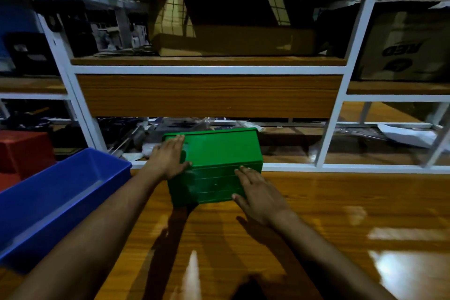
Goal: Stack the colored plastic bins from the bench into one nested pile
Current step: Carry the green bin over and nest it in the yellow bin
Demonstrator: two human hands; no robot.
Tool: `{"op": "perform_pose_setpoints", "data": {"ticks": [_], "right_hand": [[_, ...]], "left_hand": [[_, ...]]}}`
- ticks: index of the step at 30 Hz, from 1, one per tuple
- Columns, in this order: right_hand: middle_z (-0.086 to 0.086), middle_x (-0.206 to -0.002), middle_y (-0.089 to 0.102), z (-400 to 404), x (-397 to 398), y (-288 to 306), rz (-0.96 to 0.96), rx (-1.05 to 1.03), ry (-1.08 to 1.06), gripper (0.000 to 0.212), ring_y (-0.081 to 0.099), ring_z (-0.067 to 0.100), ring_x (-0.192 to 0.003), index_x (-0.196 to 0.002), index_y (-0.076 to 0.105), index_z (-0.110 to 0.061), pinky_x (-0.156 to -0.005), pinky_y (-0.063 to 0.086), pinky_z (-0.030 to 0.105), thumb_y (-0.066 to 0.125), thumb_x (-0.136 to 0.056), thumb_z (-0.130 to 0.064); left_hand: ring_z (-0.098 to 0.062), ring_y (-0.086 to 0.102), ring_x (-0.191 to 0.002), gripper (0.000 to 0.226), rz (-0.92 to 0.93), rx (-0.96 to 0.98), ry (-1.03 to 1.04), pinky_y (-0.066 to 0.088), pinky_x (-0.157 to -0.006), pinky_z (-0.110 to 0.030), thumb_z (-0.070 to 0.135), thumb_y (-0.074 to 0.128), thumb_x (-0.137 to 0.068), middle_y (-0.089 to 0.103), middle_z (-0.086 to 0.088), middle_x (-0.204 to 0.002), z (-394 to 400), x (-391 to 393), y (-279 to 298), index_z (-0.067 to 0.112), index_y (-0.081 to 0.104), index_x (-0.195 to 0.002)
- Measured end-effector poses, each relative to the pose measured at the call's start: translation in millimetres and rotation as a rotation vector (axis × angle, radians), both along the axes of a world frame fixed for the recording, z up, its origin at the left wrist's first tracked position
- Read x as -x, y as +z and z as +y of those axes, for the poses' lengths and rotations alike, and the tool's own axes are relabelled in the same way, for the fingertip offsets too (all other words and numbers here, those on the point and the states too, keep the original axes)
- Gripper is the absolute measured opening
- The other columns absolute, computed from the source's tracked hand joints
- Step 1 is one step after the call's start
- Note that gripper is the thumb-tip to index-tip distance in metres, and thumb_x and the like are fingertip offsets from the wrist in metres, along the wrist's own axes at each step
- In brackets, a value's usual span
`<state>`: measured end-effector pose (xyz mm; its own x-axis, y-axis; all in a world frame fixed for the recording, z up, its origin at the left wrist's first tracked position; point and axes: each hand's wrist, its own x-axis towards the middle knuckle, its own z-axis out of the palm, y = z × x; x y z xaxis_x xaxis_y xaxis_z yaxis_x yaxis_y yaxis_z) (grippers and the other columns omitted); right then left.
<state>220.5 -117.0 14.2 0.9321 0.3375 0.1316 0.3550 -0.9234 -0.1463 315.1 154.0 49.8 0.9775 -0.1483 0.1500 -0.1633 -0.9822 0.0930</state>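
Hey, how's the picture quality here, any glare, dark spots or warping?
Head view: dim overall, with near-black recesses behind the white shelf frame, which the wide-angle lens bows; bright glare on the glossy wooden bench at lower right; arm shadows fall on it below the green bin; edges look soft.

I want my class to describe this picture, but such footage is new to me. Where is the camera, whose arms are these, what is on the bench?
No machine here: a person wears one camera on the head, looking down at their own arms. The left hand and right hand press flat against a green bin, which seems tipped over on the wooden bench. An open blue bin and a red bin sit to the left. Shelves with cardboard boxes stand behind.
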Motion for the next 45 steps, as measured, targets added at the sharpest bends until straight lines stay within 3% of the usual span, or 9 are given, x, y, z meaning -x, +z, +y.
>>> {"op": "perform_pose_setpoints", "data": {"ticks": [4, 9, 17, 24, 32, 35, 40, 43, 45], "right_hand": [[0.003, -0.164, 0.010, -3, -3, -2, 0.016, -0.015, 0.018, 0.070, 0.010, 0.021, -0.150, -0.156, 0.008, -0.021, -0.121, 0.017, 0.044, 0.033, -0.099, -0.053], [0.005, -0.162, 0.018, 5, -15, 3, -0.043, -0.041, 0.045, 0.068, 0.016, 0.022, -0.149, -0.154, 0.016, -0.019, -0.120, 0.019, 0.046, 0.036, -0.098, -0.050], [0.008, -0.157, 0.026, 19, -32, 4, -0.108, -0.012, -0.060, 0.062, 0.021, 0.029, -0.144, -0.148, 0.029, -0.024, -0.110, 0.023, 0.057, 0.027, -0.094, -0.053], [0.002, -0.154, 0.036, -8, -31, 13, -0.010, -0.159, 0.076, 0.050, 0.025, 0.021, -0.145, -0.142, 0.042, -0.022, -0.118, 0.019, 0.050, 0.044, -0.094, -0.035], [0.008, -0.103, 0.057, -3, -34, 40, 0.042, -0.399, -0.198, 0.050, 0.052, 0.032, -0.109, -0.094, 0.058, -0.017, -0.090, 0.045, 0.045, 0.032, -0.095, -0.060], [0.019, -0.117, 0.062, 1, -35, 53, 0.138, -0.588, -0.369, 0.065, 0.058, 0.037, -0.111, -0.113, 0.055, -0.005, -0.085, 0.044, 0.035, 0.044, -0.090, -0.065], [0.020, -0.087, 0.068, -20, -37, 53, 0.238, -0.717, -0.460, 0.034, 0.070, 0.036, -0.079, -0.091, 0.064, -0.006, -0.072, 0.057, 0.038, 0.063, -0.083, -0.039], [0.012, -0.060, 0.061, -41, -25, 45, 0.331, -0.838, -0.472, 0.021, 0.060, 0.024, -0.042, -0.072, 0.058, -0.008, -0.039, 0.048, 0.027, 0.063, -0.087, -0.021], [0.012, -0.063, 0.060, -53, -16, 32, 0.391, -0.845, -0.462, 0.016, 0.057, 0.023, -0.045, -0.078, 0.056, -0.007, -0.042, 0.046, 0.027, 0.061, -0.089, -0.018]], "left_hand": [[-0.031, 0.002, -0.149, 0.098, 0.108, -0.096, -0.004, 0.016, -0.117, -0.050, 0.068, 0.048, -0.083, -0.001, -0.007, -0.164, 0, 2, -19, 0.018, 0.003, -0.155], [-0.033, 0.030, -0.133, 0.083, -0.107, -0.052, -0.033, 0.035, -0.103, -0.050, 0.076, 0.028, -0.081, 0.036, -0.013, -0.147, -25, 19, -19, 0.026, 0.031, -0.147], [-0.023, 0.052, -0.102, 0.033, -0.395, -0.002, -0.189, 0.045, -0.085, -0.037, 0.036, 0.042, -0.092, 0.064, -0.005, -0.107, -88, 51, -11, 0.023, 0.063, -0.114], [-0.026, 0.044, -0.125, 0.047, -0.121, 0.158, 0.024, 0.036, -0.103, -0.044, 0.035, 0.054, -0.092, 0.056, -0.006, -0.134, -56, 22, 10, 0.022, 0.049, -0.137], [-0.021, 0.067, -0.083, 0.014, 0.184, 0.736, -0.049, 0.051, -0.078, -0.033, 0.014, 0.064, -0.087, 0.075, -0.011, -0.091, -59, 42, 34, 0.008, 0.076, -0.086], [-0.021, 0.064, -0.069, 0.010, 0.292, 0.887, -0.136, 0.048, -0.067, -0.034, 0.017, 0.069, -0.080, 0.073, -0.012, -0.077, -77, 63, 32, 0.010, 0.074, -0.076], [-0.006, 0.063, -0.061, 0.006, 0.425, 0.906, -0.307, 0.044, -0.053, -0.020, 0.019, 0.065, -0.088, 0.069, 0.005, -0.075, -114, 90, 20, 0.022, 0.071, -0.089], [-0.009, 0.068, -0.082, 0.013, 0.245, 0.780, -0.213, 0.049, -0.073, -0.024, 0.022, 0.067, -0.087, 0.074, 0.001, -0.091, -103, 82, 4, 0.022, 0.073, -0.099], [-0.018, 0.066, -0.102, 0.028, 0.048, 0.513, -0.021, 0.049, -0.089, -0.029, 0.027, 0.069, -0.084, 0.072, -0.003, -0.111, -81, 68, -8, 0.019, 0.071, -0.111]]}}
